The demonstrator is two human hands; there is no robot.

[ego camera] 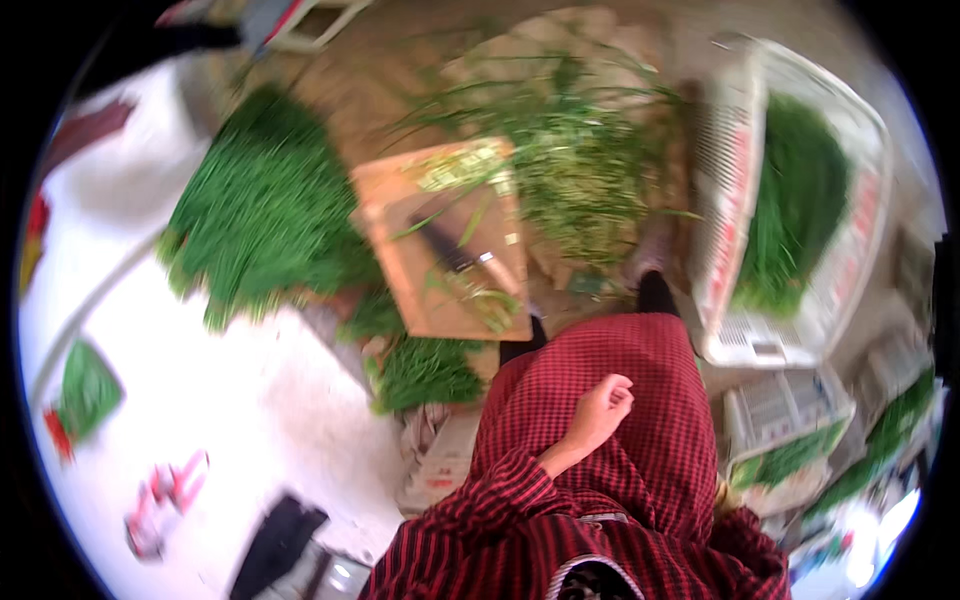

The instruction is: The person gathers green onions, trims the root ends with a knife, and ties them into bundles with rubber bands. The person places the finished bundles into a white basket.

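Note:
My left hand (pixel 604 409) rests above my lap, its fingers curled, with nothing visible in it. Under it is the red-and-black checked cloth (pixel 600 352) over my knees. My right hand is out of view; just the right sleeve (pixel 750 551) shows at my side. Beyond my knees sits a wooden cutting board (pixel 397 285), with a knife (pixel 450 244) lying across it among green scraps. A large heap of long, thin chive-like greens (pixel 270 202) lies left of the board. Loose trimmings (pixel 585 180) are piled beyond it to the right.
A white plastic crate (pixel 795 349) on the right holds more greens (pixel 795 202). A smaller crate (pixel 780 412) stands nearer. A small bunch (pixel 431 375) lies beside my left knee. Several items, including a green bag (pixel 90 390) and a dark cloth (pixel 277 540), lie at left.

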